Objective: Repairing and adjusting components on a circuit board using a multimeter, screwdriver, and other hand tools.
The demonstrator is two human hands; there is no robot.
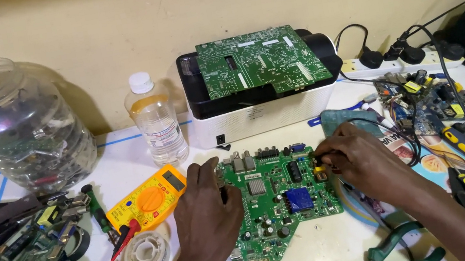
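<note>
The fingers of the right hand (357, 160) are pinched narrow around a small dark probe tip, pressed to a component at the right edge of the green circuit board (280, 201). The left hand (205, 208) lies flat, its fingers spread over the board's left edge, pinning it to the white counter (123, 162).

The board looks light, thin and stiff, but fragile: its top is crowded with small parts, a blue heat sink and a row of metal connectors along the far edge. It seems best held by its bare edges or corners, never by the components.

Just left of the left hand lies a yellow multimeter (149, 199) with an orange dial and red and black leads. Beyond it stands a clear plastic bottle (158, 126) with a white cap and a pale label band around its middle. Farther left sits a big clear jar (12, 128) of scrap parts. Behind the board, a white-and-black box (261, 109) carries a second green board on top.
</note>
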